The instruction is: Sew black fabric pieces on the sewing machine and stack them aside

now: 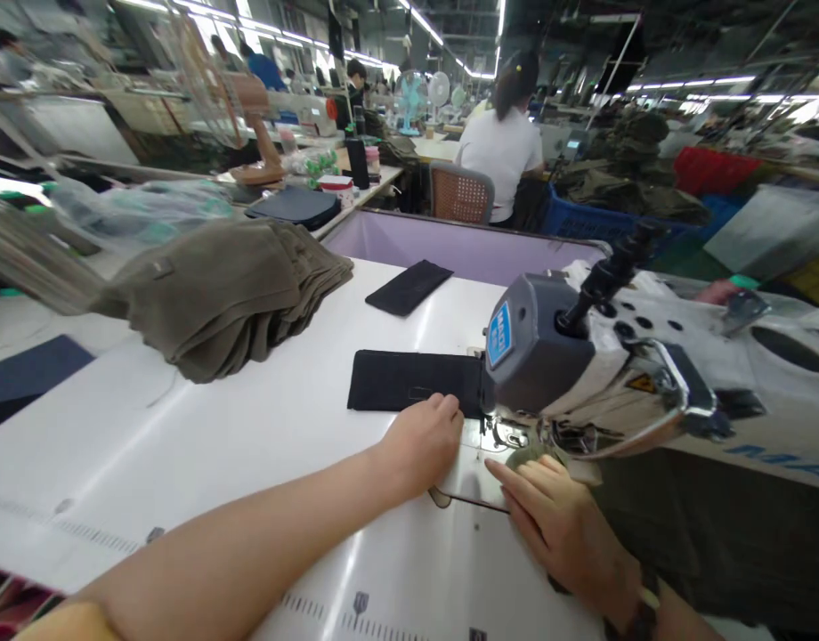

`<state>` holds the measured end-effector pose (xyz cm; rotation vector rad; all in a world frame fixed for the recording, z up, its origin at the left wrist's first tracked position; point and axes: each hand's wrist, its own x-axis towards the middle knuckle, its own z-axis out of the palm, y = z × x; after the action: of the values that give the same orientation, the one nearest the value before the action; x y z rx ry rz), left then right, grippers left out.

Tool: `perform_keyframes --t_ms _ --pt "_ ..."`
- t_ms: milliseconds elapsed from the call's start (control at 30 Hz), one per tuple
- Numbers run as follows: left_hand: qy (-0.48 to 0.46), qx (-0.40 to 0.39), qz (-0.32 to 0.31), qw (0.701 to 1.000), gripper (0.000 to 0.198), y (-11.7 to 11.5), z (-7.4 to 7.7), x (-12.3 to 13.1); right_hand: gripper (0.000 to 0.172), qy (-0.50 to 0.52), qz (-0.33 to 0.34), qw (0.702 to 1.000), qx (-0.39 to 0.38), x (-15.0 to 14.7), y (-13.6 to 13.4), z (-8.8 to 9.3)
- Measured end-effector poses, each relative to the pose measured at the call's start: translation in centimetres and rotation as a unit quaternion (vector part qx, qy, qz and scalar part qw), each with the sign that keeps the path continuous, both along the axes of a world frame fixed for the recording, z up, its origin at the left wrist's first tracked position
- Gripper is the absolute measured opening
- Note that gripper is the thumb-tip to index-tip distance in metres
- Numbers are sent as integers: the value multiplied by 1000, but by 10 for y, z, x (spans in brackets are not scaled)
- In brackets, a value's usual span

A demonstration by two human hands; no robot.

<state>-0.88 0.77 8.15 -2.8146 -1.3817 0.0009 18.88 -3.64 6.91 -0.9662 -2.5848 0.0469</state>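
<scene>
A black rectangular fabric piece (402,378) lies flat on the sewing table, its right end at the head of the sewing machine (539,334). My left hand (426,441) is closed, with curled fingertips at the lower edge of this black piece, close to the presser foot (493,432). Beside the metal needle plate (473,476) is my right hand (563,512), its index finger stretched towards the plate. A bit of olive cloth (523,456) shows just behind the right fingers; whether they touch it is unclear.
A stack of olive fabric pieces (215,285) lies at the left. Another black piece (410,287) rests farther back, before a lilac-lined bin (409,239). Dark olive cloth (709,525) lies right of my right hand. A person in white (499,147) sits ahead.
</scene>
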Motion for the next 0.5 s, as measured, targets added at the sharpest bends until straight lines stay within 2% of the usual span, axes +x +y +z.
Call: perform_keyframes --t_ms 67,133,233,300,400,500 --pt "2 15 45 999 32 5 -3 -6 24 7 21 998 60 6 -4 14" --pt "-7 27 57 998 39 8 -2 -13 22 -6 -11 996 89 17 -9 31" --pt "-19 -27 7 999 35 3 11 -19 15 -74 -122 989 37 38 -13 51" --pt "-19 -68 -32 997 30 -6 23 -20 2 -149 -197 969 -14 48 -15 57" --pt "-37 -73 -74 994 28 -24 34 -21 5 -201 -238 947 -79 54 -16 57" --pt "-61 -63 -103 991 28 -42 36 -21 9 -205 -250 942 -88 52 -18 56"
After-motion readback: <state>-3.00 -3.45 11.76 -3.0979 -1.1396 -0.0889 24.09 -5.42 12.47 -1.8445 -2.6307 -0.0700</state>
